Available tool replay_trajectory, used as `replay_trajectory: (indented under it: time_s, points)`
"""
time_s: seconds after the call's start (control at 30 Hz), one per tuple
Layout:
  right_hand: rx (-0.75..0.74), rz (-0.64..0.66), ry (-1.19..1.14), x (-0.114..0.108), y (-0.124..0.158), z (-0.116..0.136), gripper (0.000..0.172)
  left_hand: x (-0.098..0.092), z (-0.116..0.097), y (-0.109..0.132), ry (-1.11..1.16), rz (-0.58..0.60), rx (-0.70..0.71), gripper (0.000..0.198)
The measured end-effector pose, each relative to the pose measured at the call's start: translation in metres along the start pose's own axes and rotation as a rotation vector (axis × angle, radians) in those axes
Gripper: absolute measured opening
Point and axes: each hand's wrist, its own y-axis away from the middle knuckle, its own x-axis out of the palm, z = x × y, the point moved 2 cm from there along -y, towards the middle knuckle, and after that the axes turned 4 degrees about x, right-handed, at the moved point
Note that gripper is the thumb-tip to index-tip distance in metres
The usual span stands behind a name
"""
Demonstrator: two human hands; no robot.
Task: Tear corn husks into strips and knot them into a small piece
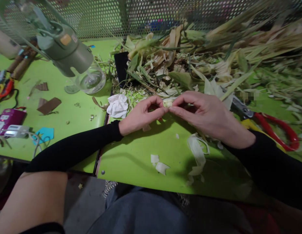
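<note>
Between my fingertips is a small pale yellow-green piece (168, 103), seemingly folded from husk strip; its exact shape is too small to make out. My left hand (144, 113) pinches its left side with thumb and forefinger. On the other side, my right hand (202, 112) pinches it the same way. Both hands hover over the green table (133, 162). Below my right hand lies a curled pale husk strip (197, 151). A few cut husk scraps (161, 168) rest nearer the table edge. Red-handled scissors (275, 125) lie beside my right wrist.
A heap of corn husks (175, 61) covers the back, against a perforated metal panel (102, 19). A dark phone (121, 68) lies partly under it. Crumpled white tissue (117, 106) sits left of my left hand. Further left are a clear bottle with a green lid (65, 48) and a purple box (10, 120).
</note>
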Motion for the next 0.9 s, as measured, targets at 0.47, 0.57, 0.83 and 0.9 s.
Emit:
replay_trajectory:
  time_s: [0.47, 0.57, 0.83, 0.9]
  points:
    - [-0.024, -0.021, 0.040, -0.0025, 0.0005, 0.0055, 0.020, -0.0007, 0.0073, -0.0060, 0.337, 0.025, -0.059, 0.044]
    - [0.007, 0.015, -0.011, -0.0054, -0.0015, 0.0054, 0.027, -0.0010, 0.0084, -0.0070, 0.378, 0.064, -0.078, 0.040]
    - [0.249, 0.127, -0.185, -0.0006, 0.0019, 0.0021, 0.036, 0.0025, 0.0052, -0.0061, 0.461, 0.051, -0.112, 0.023]
    - [0.282, 0.121, -0.220, 0.0021, 0.0058, 0.0015, 0.035, 0.0035, 0.0051, -0.0057, 0.459, 0.051, -0.136, 0.022]
